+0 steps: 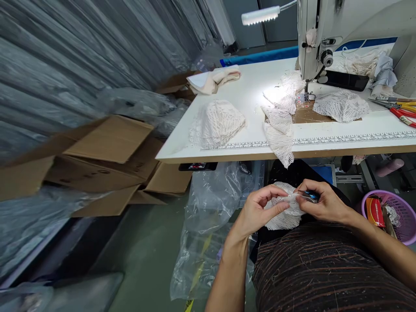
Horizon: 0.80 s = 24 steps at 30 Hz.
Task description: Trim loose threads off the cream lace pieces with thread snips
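Over my lap, a piece of white lace fabric (282, 219) is stretched between my two hands. Thumb and fingers of my left hand (263, 208) pinch its upper edge from the left. My right hand (325, 201) is closed around a small blue tool (312, 195) with a dark blade, which looks like thread snips. The tool's tip lies at the lace edge, close to the left fingertips. Fingers hide most of its handle. Whether the right fingertips also grip the lace, I cannot tell.
Ahead is a white sewing table (182, 141) with a sewing machine (307, 39). A lace stack (222, 123), a lace strip (279, 130) over the front edge and red-handled scissors (403, 116) lie on it. Cardboard boxes (107, 138) stand left, a purple basket (407, 216) right.
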{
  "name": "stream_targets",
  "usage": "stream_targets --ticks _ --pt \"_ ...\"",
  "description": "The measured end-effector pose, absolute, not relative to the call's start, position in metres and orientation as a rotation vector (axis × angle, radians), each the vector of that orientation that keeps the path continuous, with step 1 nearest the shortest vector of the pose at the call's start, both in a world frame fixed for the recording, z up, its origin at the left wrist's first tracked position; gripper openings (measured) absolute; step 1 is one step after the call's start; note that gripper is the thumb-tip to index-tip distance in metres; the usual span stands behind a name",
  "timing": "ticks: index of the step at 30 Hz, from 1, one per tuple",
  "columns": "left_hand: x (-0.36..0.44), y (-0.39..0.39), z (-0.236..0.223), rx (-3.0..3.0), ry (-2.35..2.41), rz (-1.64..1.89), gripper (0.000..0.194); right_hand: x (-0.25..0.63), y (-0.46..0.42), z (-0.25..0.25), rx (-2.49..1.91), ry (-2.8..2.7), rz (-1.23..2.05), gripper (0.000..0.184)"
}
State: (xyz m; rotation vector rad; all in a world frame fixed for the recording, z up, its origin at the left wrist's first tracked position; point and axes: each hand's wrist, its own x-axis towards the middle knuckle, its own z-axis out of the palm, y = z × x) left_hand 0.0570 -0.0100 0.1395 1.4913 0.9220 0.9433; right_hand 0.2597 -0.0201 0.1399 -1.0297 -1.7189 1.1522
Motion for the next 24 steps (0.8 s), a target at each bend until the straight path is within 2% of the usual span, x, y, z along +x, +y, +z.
stream_targets --ticks 8,12,16,20,24 --pt "0.055 -0.011 0.136 1.61 0.927 1.063 0.013 0.264 -0.016 0.129 -0.811 -1.841 0.775 0.012" --pt "0.052 -0.012 0.136 1.577 0.933 1.113 0.01 0.264 -0.014 0.126 -0.748 -1.853 0.692 0.013" --pt "0.053 -0.01 0.134 1.528 0.942 1.133 0.01 0.262 -0.015 0.126 -0.779 -1.822 0.745 0.01" --pt "0.057 -0.01 0.132 1.393 0.979 1.12 0.021 0.258 -0.017 0.127 -0.942 -1.719 0.924 0.007" --pt "0.059 -0.011 0.132 1.279 1.025 1.095 0.029 0.255 -0.019 0.127 -1.118 -1.591 1.136 0.012"
